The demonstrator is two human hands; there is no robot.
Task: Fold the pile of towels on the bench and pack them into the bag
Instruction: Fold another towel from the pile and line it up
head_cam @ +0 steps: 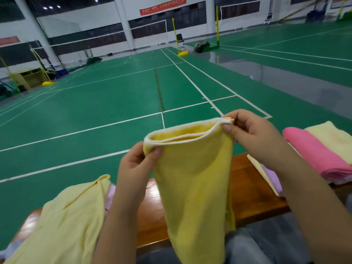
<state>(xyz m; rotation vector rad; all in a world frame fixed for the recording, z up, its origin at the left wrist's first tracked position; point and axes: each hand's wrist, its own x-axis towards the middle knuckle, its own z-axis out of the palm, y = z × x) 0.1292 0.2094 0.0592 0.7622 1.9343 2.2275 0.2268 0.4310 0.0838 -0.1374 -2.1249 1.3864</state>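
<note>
Both hands up w/ the yellow towel (192, 180): left hand (136, 166) pinching one top corner, right hand (253, 138) pinching the other. Towel's doubled, hanging lengthwise over the tabletop (247, 189) btwn them. Folded stack (320, 155) sits nearer my right; I'd lay it there.

The yellow towel (192, 180) is soft, fuzzy cloth with a white edge. The tabletop (247, 193) is brown wood, smooth and shiny. The green floor (95, 103) looks smooth and a little shiny.
</note>
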